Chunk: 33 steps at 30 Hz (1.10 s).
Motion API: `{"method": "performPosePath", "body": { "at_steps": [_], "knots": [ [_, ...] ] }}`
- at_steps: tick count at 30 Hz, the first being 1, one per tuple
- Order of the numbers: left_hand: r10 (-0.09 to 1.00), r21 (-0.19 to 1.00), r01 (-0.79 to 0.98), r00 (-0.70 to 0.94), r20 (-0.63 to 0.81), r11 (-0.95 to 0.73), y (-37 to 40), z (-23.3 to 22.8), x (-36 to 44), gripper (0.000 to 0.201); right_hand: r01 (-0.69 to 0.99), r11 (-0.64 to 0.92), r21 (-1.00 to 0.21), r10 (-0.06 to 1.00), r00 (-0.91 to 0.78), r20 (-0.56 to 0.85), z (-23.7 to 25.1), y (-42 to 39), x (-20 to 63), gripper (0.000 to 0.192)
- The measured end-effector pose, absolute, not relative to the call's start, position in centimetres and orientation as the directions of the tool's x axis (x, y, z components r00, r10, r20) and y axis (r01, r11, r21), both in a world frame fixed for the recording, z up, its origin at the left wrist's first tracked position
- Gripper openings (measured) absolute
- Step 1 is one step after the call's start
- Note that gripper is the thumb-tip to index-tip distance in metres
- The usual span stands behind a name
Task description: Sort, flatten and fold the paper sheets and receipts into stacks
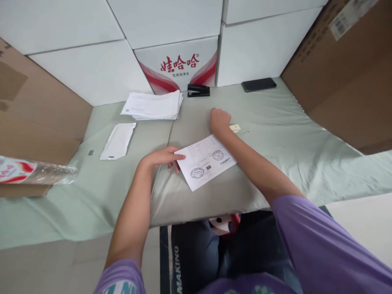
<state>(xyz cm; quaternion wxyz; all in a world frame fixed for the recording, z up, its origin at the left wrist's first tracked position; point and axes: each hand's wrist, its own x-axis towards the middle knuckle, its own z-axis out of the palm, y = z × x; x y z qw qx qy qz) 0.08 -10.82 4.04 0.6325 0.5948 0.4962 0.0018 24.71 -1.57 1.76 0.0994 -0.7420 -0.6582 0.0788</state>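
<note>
one white, rectangular, stamped paper sheet is pinched by the left hand; the right hand curls closed, contents unclear; black stapler, white paper stack lie untouched.

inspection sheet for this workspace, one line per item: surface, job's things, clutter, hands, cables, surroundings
surface: pale green cloth, creased in places
job's things: printed sheet with two round stamps; paper stack beyond it; black stapler beside the stack
clutter: white packet, dark phone, small yellowish item partly behind the right forearm
hands: left hand grips the sheet's left edge, thumb on top; right hand is curled closed beyond the sheet, contents hidden
cables: nothing seen
surroundings: white boxes behind, brown cartons at both sides, plastic bottle at far left
</note>
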Motion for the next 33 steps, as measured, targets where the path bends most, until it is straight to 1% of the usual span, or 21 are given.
{"method": "performPosePath", "body": {
  "at_steps": [3,6,9,17,22,26,30,33],
  "knots": [
    [0.596,0.758,0.586,0.511,-0.62,0.286,-10.7,3.7,0.0,0.04,0.974,-0.147,-0.175,0.985,0.161,0.069,1.4,-1.4,24.4,0.037],
    [0.591,0.758,0.589,0.517,-0.619,0.279,-10.6,3.5,-0.1,0.038,0.976,-0.139,-0.168,0.987,0.151,0.06,1.2,-1.3,24.4,0.034],
    [0.588,0.75,0.597,0.509,-0.628,0.285,-10.6,3.4,-0.1,0.035,0.973,-0.137,-0.188,0.988,0.148,0.046,1.2,-1.3,24.8,0.035],
    [0.603,0.76,0.582,0.506,-0.617,0.288,-10.5,3.0,-0.5,0.037,0.933,-0.171,-0.316,0.981,0.191,0.035,1.1,-1.2,25.9,0.036],
    [0.616,0.781,0.571,0.527,-0.586,0.255,-10.4,2.6,-0.9,0.034,0.91,-0.182,-0.372,0.982,0.19,-0.016,1.3,-0.9,26.6,0.035],
    [0.623,0.776,0.57,0.511,-0.593,0.271,-10.3,2.8,-1.3,0.033,0.878,-0.201,-0.434,0.978,0.206,-0.036,1.6,-0.6,27.1,0.032],
    [0.631,0.761,0.575,0.478,-0.611,0.3,-10.1,3.3,-2.6,0.035,0.82,-0.188,-0.541,0.979,0.199,-0.039,1.7,-0.1,27.9,0.028],
    [0.67,0.75,0.571,0.416,-0.615,0.333,-9.8,3.6,-4.5,0.037,0.733,-0.18,-0.656,0.983,0.16,-0.091,2.1,0.3,28.5,0.024]
  ]
}}
